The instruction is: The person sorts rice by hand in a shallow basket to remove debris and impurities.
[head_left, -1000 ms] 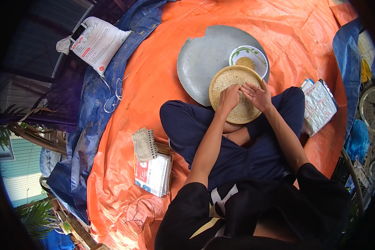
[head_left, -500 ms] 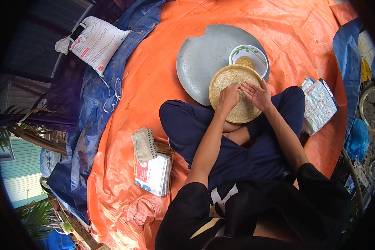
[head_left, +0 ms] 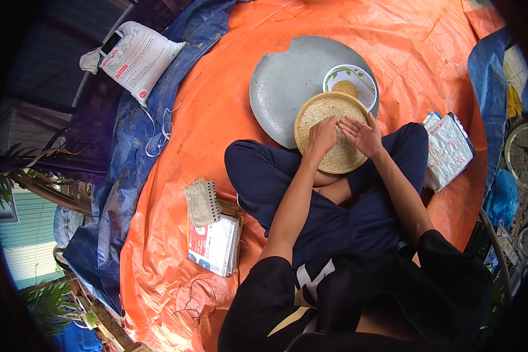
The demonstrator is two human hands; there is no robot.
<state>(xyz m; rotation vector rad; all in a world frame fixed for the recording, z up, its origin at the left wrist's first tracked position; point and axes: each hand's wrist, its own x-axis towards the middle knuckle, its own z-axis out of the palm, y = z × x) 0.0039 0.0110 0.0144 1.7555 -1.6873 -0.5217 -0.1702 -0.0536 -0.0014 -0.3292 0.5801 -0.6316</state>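
Note:
A round, shallow tray (head_left: 304,111) with a raised rim rests on my lap, pale grains spread over its bottom. Above the grains, my left hand (head_left: 322,136) is closed in a pinch; what it holds, if anything, is too small to make out. Its fingertips meet the fingers of my right hand (head_left: 364,136), which lies palm up and open with the fingers stretched out. Just beyond the tray, a white bowl (head_left: 365,82) with green leaf patterns holds yellowish-brown grains (head_left: 346,88). The tray's rim overlaps the bowl's near edge in this view.
Under the bowl is a large grey metal disc (head_left: 281,82) with a broken edge, lying on an orange tarp (head_left: 176,176). Stacked papers (head_left: 214,246) with a spiral notebook (head_left: 202,202) lie left; a folded packet (head_left: 450,151) lies right. A phone (head_left: 111,42) sits on a white sack (head_left: 141,61).
The view has shifted very slightly. Both hands keep nearly the same pose over the tray, and nothing has visibly been picked up or put down.

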